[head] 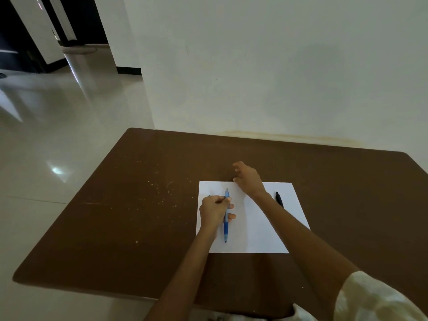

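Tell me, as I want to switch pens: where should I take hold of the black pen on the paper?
Pinch the black pen at its exposed barrel from above, across its width: it lies flat on the paper. Come from the right, probably; the right forearm hides its near end.

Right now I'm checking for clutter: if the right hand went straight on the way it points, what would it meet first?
Nothing on the table lies ahead of the right hand; past its far edge, the white wall probably comes first, though depth is unclear.
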